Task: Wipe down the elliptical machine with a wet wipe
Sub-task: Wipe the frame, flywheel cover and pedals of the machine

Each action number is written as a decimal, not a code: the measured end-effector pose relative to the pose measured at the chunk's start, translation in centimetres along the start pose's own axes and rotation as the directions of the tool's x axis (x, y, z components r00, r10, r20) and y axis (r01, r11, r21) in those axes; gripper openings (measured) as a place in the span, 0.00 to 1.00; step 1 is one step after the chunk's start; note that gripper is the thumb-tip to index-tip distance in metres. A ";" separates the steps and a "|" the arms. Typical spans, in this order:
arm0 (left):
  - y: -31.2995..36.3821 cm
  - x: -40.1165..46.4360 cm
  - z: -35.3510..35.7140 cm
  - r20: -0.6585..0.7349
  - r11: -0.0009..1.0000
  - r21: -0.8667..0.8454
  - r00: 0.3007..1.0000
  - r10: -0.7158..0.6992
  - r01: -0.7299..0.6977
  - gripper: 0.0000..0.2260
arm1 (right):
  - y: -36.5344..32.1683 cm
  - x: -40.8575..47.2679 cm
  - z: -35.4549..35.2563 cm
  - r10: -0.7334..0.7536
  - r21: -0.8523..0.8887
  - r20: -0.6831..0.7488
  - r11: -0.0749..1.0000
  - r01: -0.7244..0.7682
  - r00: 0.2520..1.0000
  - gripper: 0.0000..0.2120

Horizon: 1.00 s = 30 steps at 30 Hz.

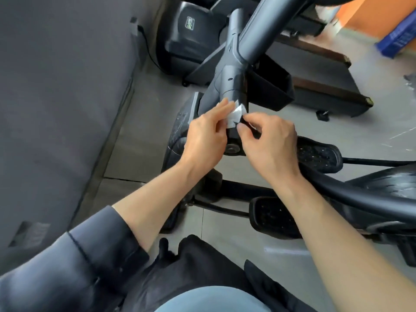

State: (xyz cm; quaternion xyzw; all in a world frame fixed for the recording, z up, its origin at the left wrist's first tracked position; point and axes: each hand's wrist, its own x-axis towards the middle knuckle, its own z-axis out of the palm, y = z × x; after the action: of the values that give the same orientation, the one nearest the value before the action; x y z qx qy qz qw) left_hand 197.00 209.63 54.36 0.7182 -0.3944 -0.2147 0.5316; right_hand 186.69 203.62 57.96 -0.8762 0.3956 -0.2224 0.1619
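Note:
The black elliptical machine (254, 34) fills the middle of the view, its thick column slanting down to a joint near the centre. A small white wet wipe (235, 115) is held against the lower end of that joint. My left hand (206, 140) pinches the wipe's left side with its fingers pressed to the black housing. My right hand (270, 145) pinches the wipe's right edge between thumb and fingertips. Two studded black pedals (319, 157) (274, 216) lie below and to the right of my hands.
A dark grey sofa (56, 97) runs along the left. A black padded unit (191, 39) stands behind the column, and a low dark bench frame (326, 86) on casters sits at the right. An orange and blue object (396, 32) is at the top right. Grey tiled floor (139, 136) shows between them.

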 end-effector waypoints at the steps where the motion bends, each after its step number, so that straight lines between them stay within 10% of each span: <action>1: 0.1 1.2 0.0 0.015 1.000 0.020 1.000 -0.015 0.015 0.20 | 0.0 0.5 -0.3 0.010 0.015 -0.002 1.000 -0.010 1.000 0.08; 20: 1.1 5.6 1.6 -0.080 0.997 0.043 0.995 -0.054 0.058 0.22 | 1.9 3.9 0.5 0.021 0.274 0.027 0.961 -0.028 0.999 0.27; 26: 1.2 3.4 -0.1 -0.017 0.884 -0.437 0.981 -0.194 0.167 0.32 | 1.7 3.1 2.0 -0.239 0.121 -0.052 0.962 0.243 0.970 0.15; 30: 2.2 5.6 -1.2 -0.114 0.897 -0.409 0.966 -0.234 0.169 0.26 | 2.2 2.5 1.9 -0.253 0.026 -0.216 0.964 0.265 0.943 0.05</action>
State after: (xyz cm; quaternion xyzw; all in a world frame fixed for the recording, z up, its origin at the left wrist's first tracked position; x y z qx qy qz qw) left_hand 200.52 205.62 57.47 0.6477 -0.2221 -0.2857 0.6705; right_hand 187.74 200.54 55.98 -0.8874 0.2856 -0.3440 0.1122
